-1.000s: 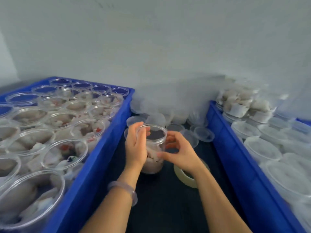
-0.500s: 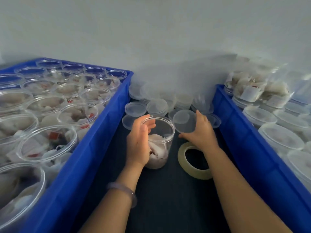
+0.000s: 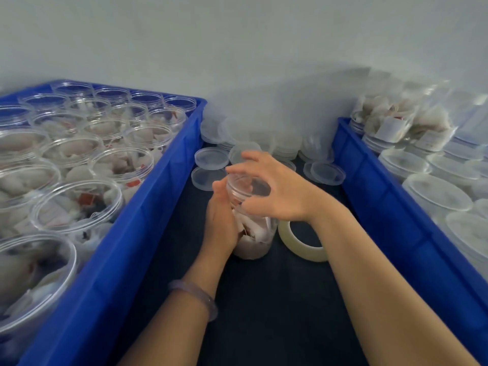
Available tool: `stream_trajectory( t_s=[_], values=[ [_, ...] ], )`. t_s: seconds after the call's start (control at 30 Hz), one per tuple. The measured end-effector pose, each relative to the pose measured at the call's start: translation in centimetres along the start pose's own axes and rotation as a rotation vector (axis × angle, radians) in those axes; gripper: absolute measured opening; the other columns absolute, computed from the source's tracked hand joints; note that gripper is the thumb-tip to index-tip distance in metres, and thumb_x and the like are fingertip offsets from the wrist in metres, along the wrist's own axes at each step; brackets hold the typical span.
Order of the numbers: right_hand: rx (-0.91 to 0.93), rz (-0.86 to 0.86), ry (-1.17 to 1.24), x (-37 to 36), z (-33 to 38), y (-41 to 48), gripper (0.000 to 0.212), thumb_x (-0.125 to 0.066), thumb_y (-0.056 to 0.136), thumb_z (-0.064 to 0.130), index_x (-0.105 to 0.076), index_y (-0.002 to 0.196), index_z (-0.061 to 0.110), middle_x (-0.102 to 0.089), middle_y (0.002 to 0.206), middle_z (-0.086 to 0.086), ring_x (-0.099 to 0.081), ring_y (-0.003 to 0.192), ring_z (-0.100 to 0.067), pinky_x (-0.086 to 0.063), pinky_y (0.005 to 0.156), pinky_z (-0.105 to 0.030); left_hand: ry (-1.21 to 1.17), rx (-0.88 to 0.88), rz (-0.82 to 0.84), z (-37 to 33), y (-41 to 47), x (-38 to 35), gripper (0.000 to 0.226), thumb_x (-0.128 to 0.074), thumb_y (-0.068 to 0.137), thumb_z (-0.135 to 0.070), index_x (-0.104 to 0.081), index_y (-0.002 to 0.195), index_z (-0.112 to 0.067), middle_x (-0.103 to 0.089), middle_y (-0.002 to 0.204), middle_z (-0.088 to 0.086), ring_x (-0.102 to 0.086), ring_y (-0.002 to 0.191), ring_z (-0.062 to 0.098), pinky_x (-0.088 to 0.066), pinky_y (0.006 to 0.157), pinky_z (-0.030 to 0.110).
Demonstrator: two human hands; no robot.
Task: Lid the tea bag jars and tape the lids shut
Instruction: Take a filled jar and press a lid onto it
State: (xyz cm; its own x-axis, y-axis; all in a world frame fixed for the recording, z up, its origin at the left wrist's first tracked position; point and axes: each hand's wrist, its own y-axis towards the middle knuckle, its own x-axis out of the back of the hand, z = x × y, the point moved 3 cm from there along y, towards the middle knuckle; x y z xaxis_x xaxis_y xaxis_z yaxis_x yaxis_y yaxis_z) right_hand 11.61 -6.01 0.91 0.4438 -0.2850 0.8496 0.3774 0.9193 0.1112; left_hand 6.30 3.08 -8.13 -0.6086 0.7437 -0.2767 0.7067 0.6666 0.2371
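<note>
A blue plastic crate (image 3: 148, 207) is lying at the left; beside it a clear round plastic jar (image 3: 254, 239), half full of pale tea bags, is standing; the left hand (image 3: 221, 223) is clasping its side; the right hand (image 3: 277, 191) is gripping the clear round lid (image 3: 248, 187) atop it.

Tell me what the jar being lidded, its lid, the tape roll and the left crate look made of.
Clear round jar: transparent glossy plastic, probably; tea bags show through the wall.
Clear round lid: same see-through plastic, thin-looking.
Pale tape roll: translucent yellowish film, likely plastic adhesive tape.
Blue left crate: opaque moulded plastic, smooth with a soft sheen.
</note>
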Motion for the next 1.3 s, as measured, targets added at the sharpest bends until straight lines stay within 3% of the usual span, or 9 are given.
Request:
stream_trajectory(
  t_s=[0.1, 0.23, 0.5, 0.67, 0.77, 0.87, 1.07, 1.2, 1.3],
  values=[
    [0.059, -0.122, -0.187, -1.3, 0.3, -0.7, 0.068, -0.055, 0.080, 0.062, -0.049, 0.138, 0.028, -0.049, 0.140, 0.007, -0.039, 0.129, -0.009, -0.025, 0.103, -0.020, 0.074, -0.008, -0.070, 0.2, -0.1, 0.1, 0.064, -0.019, 0.081, -0.077, -0.070, 0.080, -0.038, -0.072, 0.086, -0.003, -0.068, 0.091, 0.015, -0.052, 0.086, 0.042],
    [0.103, -0.199, -0.209, -1.5, 0.2, -0.8, 0.053, -0.064, 0.086, 0.046, -0.055, 0.134, 0.025, -0.055, 0.129, 0.002, -0.050, 0.116, -0.019, -0.037, 0.100, -0.031, 0.105, -0.079, -0.110, 0.1, -0.5, 0.2, 0.060, -0.016, 0.087, -0.061, -0.066, 0.079, -0.028, -0.071, 0.073, -0.013, -0.066, 0.073, -0.001, -0.047, 0.063, 0.011],
    [0.135, -0.192, -0.207, -1.6, 0.0, -0.9, 0.049, -0.072, 0.080, 0.039, -0.061, 0.127, 0.032, -0.056, 0.129, 0.005, -0.048, 0.118, -0.016, -0.044, 0.095, -0.035, 0.118, -0.095, -0.109, -0.1, -0.7, 0.3, 0.061, -0.014, 0.102, -0.033, -0.065, 0.076, -0.011, -0.065, 0.063, -0.004, -0.062, 0.063, 0.003, -0.046, 0.060, 0.014],
    [-0.153, -0.329, -0.309, -2.7, 0.8, -0.9, 0.059, -0.046, 0.081, 0.068, -0.053, 0.131, 0.039, -0.051, 0.131, 0.011, -0.047, 0.117, -0.019, -0.042, 0.083, -0.032, 0.137, -0.090, -0.137, 0.1, -1.2, -0.3, 0.048, -0.027, 0.105, -0.019, -0.057, 0.067, -0.021, -0.062, 0.052, -0.010, -0.058, 0.054, -0.006, -0.042, 0.054, 0.007],
    [-0.307, -0.282, -0.453, -3.7, 1.9, -0.9, 0.071, -0.031, 0.085, 0.073, -0.038, 0.142, 0.032, -0.041, 0.143, -0.001, -0.039, 0.125, -0.030, -0.040, 0.082, -0.037, 0.311, -0.225, -0.200, -0.2, -1.8, -0.2, 0.021, -0.051, 0.095, -0.018, -0.062, 0.084, -0.005, -0.069, 0.073, 0.008, -0.058, 0.079, -0.005, -0.048, 0.080, 0.019],
    [-0.302, -0.038, -0.370, -2.3, 1.7, -2.0, 0.074, -0.042, 0.087, 0.059, -0.020, 0.151, 0.028, -0.027, 0.151, -0.006, -0.026, 0.135, -0.033, -0.034, 0.101, -0.040, 0.192, -0.102, -0.144, -0.3, -1.2, -0.1, 0.056, -0.023, 0.104, -0.033, -0.061, 0.073, -0.008, -0.065, 0.059, -0.006, -0.058, 0.060, -0.001, -0.043, 0.061, 0.011],
    [-0.510, -0.159, -0.479, -0.1, 2.3, -1.4, 0.090, -0.041, 0.056, 0.094, -0.045, 0.101, 0.017, -0.054, 0.104, -0.005, -0.052, 0.096, -0.027, -0.040, 0.069, -0.037, 0.157, -0.062, -0.117, 0.4, -0.8, -0.2, 0.056, -0.019, 0.105, -0.029, -0.065, 0.074, -0.021, -0.063, 0.055, -0.015, -0.060, 0.058, -0.007, -0.041, 0.056, 0.005],
    [-0.314, -0.173, -0.375, -2.1, 1.5, -2.0, 0.085, -0.032, 0.082, 0.075, -0.034, 0.144, 0.016, -0.020, 0.156, -0.014, -0.008, 0.146, -0.026, -0.013, 0.117, -0.042, 0.205, -0.092, -0.127, 0.5, -0.6, -0.3, 0.043, -0.029, 0.105, -0.016, -0.058, 0.074, -0.022, -0.061, 0.054, -0.020, -0.057, 0.056, -0.010, -0.039, 0.053, 0.003],
    [-0.161, 0.005, -0.071, -1.2, 0.9, -3.2, 0.059, -0.049, 0.090, 0.048, -0.038, 0.144, 0.027, -0.023, 0.157, -0.002, -0.008, 0.144, -0.011, -0.015, 0.105, -0.021, 0.115, -0.103, -0.126, -0.1, -0.9, -0.4, 0.057, -0.017, 0.105, -0.026, -0.058, 0.064, -0.025, -0.061, 0.051, -0.015, -0.057, 0.054, -0.005, -0.039, 0.056, 0.006]
  ],
)
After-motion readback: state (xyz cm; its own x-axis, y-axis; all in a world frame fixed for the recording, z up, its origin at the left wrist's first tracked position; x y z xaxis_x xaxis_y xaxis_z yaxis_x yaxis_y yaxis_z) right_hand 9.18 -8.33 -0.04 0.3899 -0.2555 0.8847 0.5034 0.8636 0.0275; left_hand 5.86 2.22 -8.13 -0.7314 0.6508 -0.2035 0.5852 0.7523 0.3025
